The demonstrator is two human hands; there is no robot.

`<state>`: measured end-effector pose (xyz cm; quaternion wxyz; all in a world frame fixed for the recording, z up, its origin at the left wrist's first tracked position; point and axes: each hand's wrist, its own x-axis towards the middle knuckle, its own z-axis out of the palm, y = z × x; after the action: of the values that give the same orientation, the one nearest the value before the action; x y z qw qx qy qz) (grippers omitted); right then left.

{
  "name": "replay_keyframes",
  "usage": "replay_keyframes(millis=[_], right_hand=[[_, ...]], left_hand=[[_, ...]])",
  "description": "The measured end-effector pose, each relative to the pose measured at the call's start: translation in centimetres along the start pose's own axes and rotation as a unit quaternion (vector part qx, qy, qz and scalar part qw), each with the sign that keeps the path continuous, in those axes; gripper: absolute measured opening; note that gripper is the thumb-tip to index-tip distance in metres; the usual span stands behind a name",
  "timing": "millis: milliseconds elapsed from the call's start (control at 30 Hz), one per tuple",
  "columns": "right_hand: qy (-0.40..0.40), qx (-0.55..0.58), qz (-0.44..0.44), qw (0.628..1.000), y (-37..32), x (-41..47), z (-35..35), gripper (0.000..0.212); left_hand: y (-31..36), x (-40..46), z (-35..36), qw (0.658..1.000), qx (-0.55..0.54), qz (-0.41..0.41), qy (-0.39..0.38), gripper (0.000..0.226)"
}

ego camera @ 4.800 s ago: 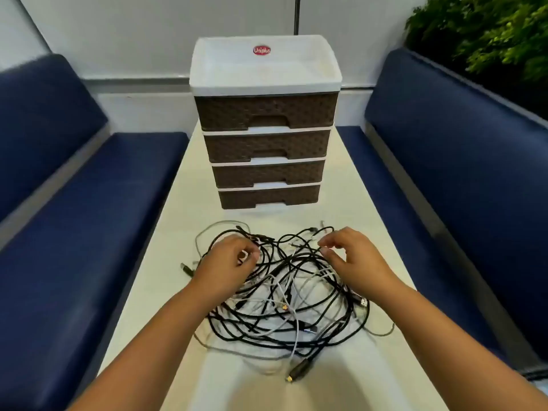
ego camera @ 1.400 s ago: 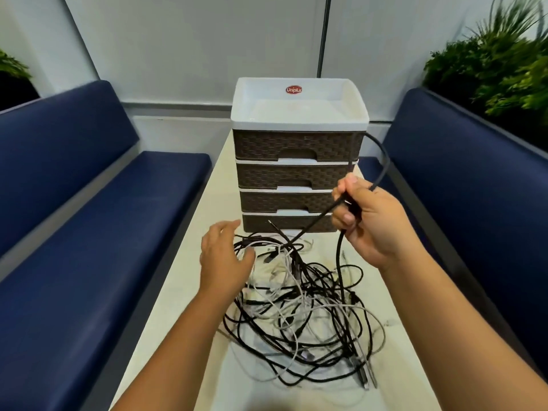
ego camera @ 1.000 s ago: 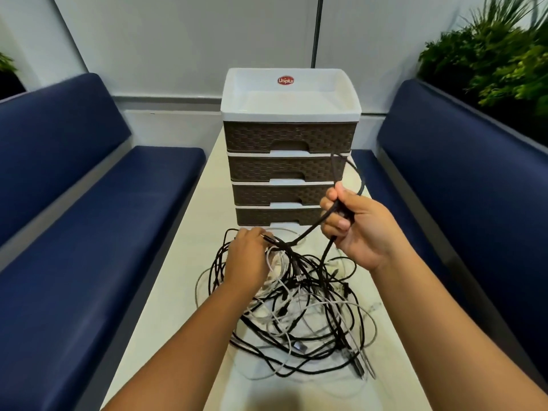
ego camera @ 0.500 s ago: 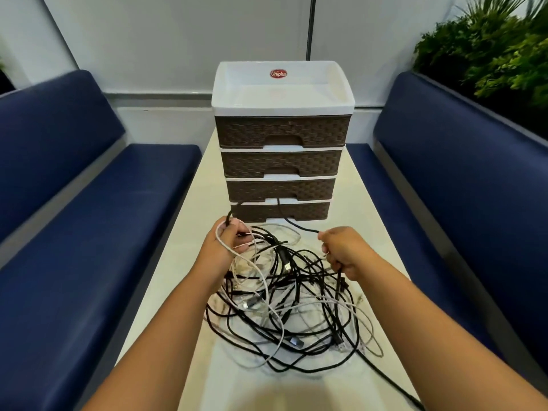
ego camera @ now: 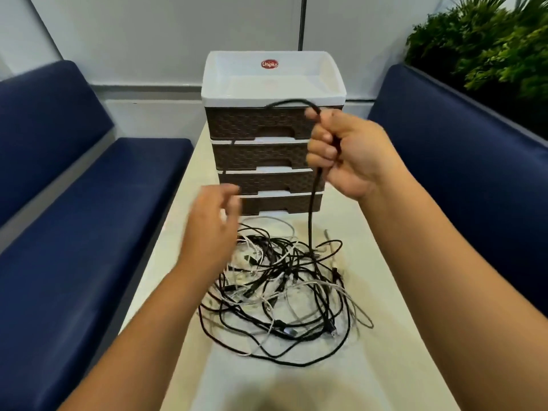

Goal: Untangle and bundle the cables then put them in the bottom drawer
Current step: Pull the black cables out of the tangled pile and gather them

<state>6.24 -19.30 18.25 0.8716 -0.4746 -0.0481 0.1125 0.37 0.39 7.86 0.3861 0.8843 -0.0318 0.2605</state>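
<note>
Head view, largest things first, all placed against the drawer unit. To either side of it: dark blue benches. Beyond it to the right, behind the bench back: green plants. Under it, running toward the camera: pale table. Drawer unit itself: white tray top with a red label, four brown woven-look drawers, all closed; bottom drawer lowest, just above the tabletop. In front of it on the table: tangled cables, black and white strands mixed in one loose heap. Raised before its upper drawers: right hand, fingers curled tight round one black cable that arcs over the fist and drops straight into the heap. Before its lower left corner: left hand, blurred, fingers loosely spread, holding nothing, above the heap's left edge.
</note>
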Motion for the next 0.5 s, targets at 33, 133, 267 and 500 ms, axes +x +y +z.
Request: replay_keyframes(millis=[33,133,267,500], right_hand=[[-0.018,0.021,-0.013,1.000,-0.4,0.0,0.7,0.021],[-0.056,0.066,-0.038,0.996,-1.4,0.0,2.4,0.020],[-0.073,0.073,-0.050,0.993,-2.1,0.0,2.2,0.021],[-0.097,0.029,0.007,0.995,-0.1,-1.0,-1.1,0.016]], left_hand=[[1.8,-0.4,0.8,0.994,-0.056,0.001,-0.098,0.029],[4.4,-1.2,3.4,0.930,-0.172,-0.038,-0.322,0.042],[4.6,-0.3,3.5,0.940,-0.204,-0.053,-0.267,0.031],[0.1,2.5,-1.6,0.944,-0.281,-0.148,-0.089,0.028]])
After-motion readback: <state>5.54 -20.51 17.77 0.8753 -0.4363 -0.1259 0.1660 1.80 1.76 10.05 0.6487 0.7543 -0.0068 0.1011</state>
